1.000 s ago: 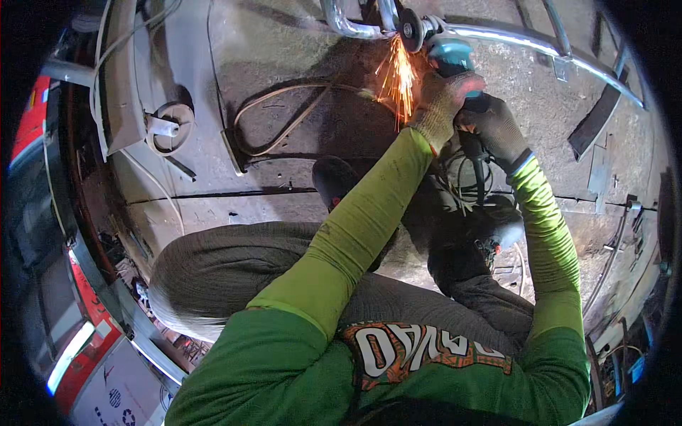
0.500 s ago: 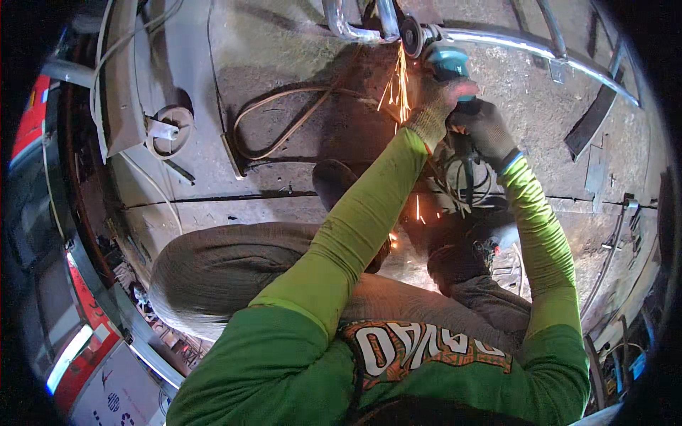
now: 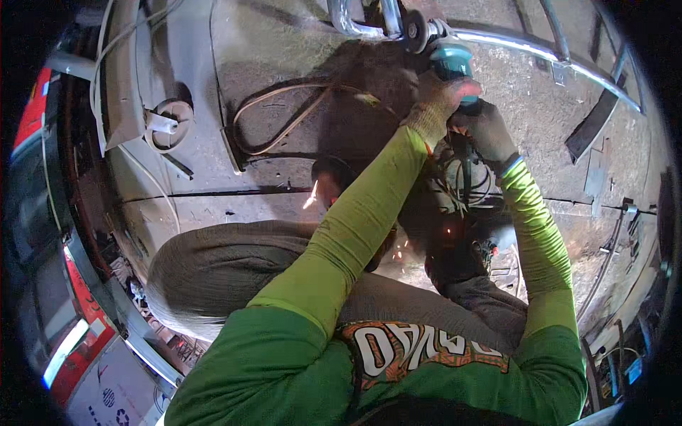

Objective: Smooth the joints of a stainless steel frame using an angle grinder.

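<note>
Both gloved hands are closed around a teal angle grinder [image 3: 452, 61] at the top of the view. My left hand [image 3: 439, 99] wraps its body just behind the head. Farther back, my right hand [image 3: 487, 129] grips the rear end. The grinder's disc [image 3: 416, 31] stands close to a bent shiny metal tube [image 3: 392, 20]; I cannot tell whether they touch. Joined near it, a long metal tube [image 3: 511, 42] runs off to the right. A few sparks [image 3: 311, 196] glow near my feet, and none stream from the disc.
A looped cable [image 3: 284, 128] lies on the floor left of the grinder. Coiled cable [image 3: 465, 181] hangs below my right hand. Farther left are a round metal wheel-like part [image 3: 169, 126] and a long metal panel [image 3: 122, 78]. A dark flat strip [image 3: 591, 128] lies at right.
The stream of sparks from the disc has stopped, leaving scattered ones lower down. The grinder has shifted slightly right, its disc a little away from the bent tube.
</note>
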Action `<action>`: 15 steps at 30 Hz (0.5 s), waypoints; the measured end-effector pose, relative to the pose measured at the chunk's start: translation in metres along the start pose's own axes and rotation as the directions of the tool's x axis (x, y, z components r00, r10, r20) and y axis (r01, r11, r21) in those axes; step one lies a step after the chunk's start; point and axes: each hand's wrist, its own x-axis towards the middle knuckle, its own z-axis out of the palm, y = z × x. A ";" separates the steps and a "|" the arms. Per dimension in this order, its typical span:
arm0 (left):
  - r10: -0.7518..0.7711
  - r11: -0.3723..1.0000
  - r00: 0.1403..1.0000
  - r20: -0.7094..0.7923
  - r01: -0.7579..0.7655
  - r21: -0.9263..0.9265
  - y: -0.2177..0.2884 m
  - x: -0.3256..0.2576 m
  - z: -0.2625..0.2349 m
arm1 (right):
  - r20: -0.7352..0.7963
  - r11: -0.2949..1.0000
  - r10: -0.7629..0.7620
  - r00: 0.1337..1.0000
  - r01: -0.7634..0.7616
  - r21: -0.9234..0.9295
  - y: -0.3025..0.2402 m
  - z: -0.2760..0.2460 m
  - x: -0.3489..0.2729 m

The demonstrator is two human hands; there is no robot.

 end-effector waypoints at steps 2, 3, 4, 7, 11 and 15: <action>-0.176 0.958 0.960 0.216 0.217 -0.186 0.025 -0.007 -0.002 | 0.019 0.997 -0.053 0.998 0.052 0.060 0.000 -0.001 0.004; -0.098 0.995 0.979 0.182 0.099 0.000 0.024 -0.003 -0.008 | 0.040 0.935 0.156 0.987 -0.160 0.318 -0.007 0.003 0.002; -0.093 0.996 0.979 0.180 0.094 0.003 0.017 -0.001 -0.011 | 0.040 0.935 0.150 0.988 -0.155 0.319 -0.007 0.004 0.004; 0.054 0.997 0.995 0.087 -0.049 -0.055 -0.015 0.008 -0.030 | 0.092 0.938 0.056 0.994 -0.084 0.336 -0.012 0.023 0.012; -0.077 0.989 0.995 0.056 0.083 -0.120 -0.002 -0.004 -0.009 | -0.049 0.977 -0.008 0.999 0.018 0.212 -0.001 0.015 0.000; 0.020 1.000 1.000 0.007 -0.020 -0.018 0.020 -0.013 -0.009 | 0.089 0.925 -0.289 0.953 0.302 -0.231 0.016 0.009 0.009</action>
